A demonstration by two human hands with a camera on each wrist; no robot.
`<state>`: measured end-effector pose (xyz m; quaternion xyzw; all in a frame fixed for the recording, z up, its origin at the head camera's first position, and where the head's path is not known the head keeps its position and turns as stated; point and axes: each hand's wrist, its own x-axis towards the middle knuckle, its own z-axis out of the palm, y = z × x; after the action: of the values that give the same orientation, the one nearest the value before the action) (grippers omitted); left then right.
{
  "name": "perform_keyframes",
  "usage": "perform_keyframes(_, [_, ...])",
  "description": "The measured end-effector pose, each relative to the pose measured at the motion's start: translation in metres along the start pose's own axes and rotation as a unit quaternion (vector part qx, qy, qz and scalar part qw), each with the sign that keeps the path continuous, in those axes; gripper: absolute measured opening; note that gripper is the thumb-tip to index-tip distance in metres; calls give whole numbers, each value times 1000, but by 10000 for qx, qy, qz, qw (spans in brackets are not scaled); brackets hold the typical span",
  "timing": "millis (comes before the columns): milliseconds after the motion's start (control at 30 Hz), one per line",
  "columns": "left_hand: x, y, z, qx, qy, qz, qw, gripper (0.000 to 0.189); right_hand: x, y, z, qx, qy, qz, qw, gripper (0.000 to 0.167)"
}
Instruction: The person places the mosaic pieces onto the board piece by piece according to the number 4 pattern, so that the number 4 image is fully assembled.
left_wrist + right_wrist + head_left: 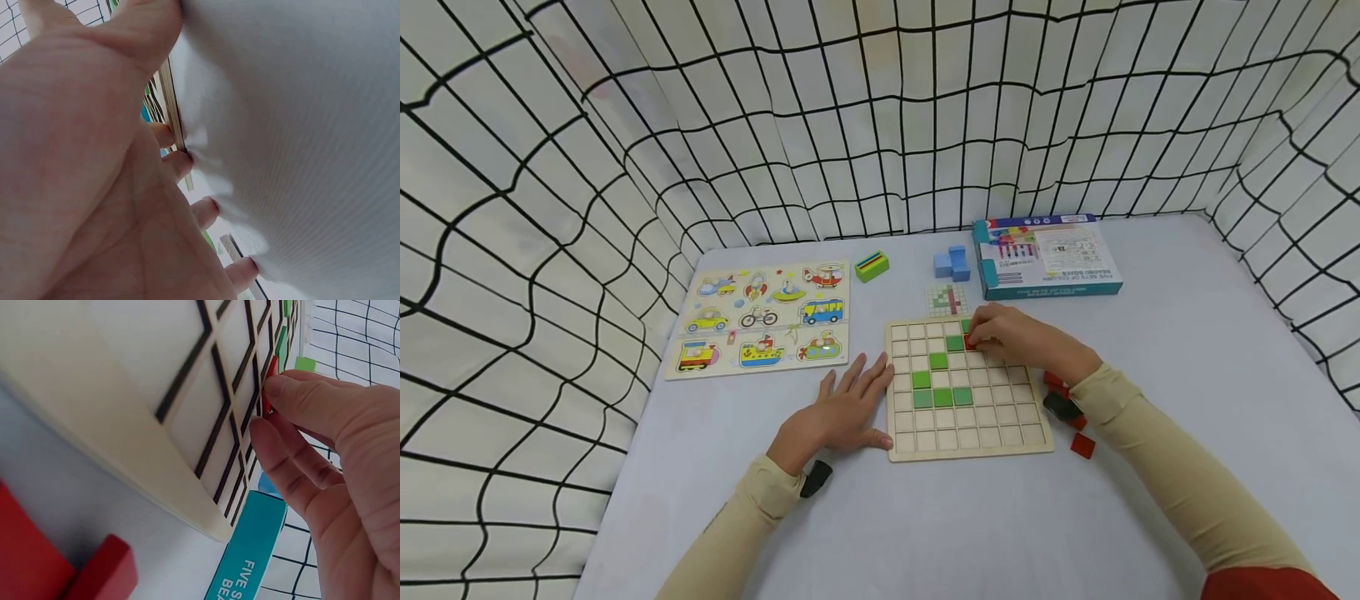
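A wooden grid board (970, 456) lies in front of me. Several green tiles (921, 380) sit in its squares, in a slanting line and a short row. My right hand (1026, 340) reaches over the board's upper right part and pinches a red tile (267, 401) between thumb and fingers, right at a square beside a green tile. My left hand (842, 415) lies with fingers straight and spread, fingertips and thumb at the board's left edge. In the left wrist view its fingertips (206, 212) press down at the white tabletop.
Loose red tiles (1082, 446) lie right of the board, partly under the right wrist. Behind it are a small pattern card (946, 300), blue blocks (952, 264) and a boxed set (1052, 257). A vehicle picture puzzle (760, 321) and a green striped block (872, 267) lie left.
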<state>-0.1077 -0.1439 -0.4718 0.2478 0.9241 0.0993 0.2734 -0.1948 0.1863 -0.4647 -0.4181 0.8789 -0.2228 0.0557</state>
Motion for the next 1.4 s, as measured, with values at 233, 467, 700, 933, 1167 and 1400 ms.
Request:
perform_keyframes(233, [0,0,-1,6,5,13,10000,114,0,0,0,-23,91,-68,9999,9])
perform_keyframes(467, [-1,2,-3,-106,-26,3,9999,115,-4,1,1,-44,112,-72,9999,9])
perform_keyframes(700, [0,0,0,-45,11,10,10000,114,-12,-1,-4,-7,148,108,9998,11])
perform_keyframes(933, [0,2,-3,1,-117,0,9999,114,-23,-1,-15,-46,-7,513,9987,16])
perform_keyframes(1167, [-8,9,-14,22,-119,-16,9999,109,-38,6,-24,131,-68,930,9956,18])
perform_keyframes(1400, [-7,9,-14,95,-116,37,9999,110,-69,16,-25,28,26,1071,9942,19])
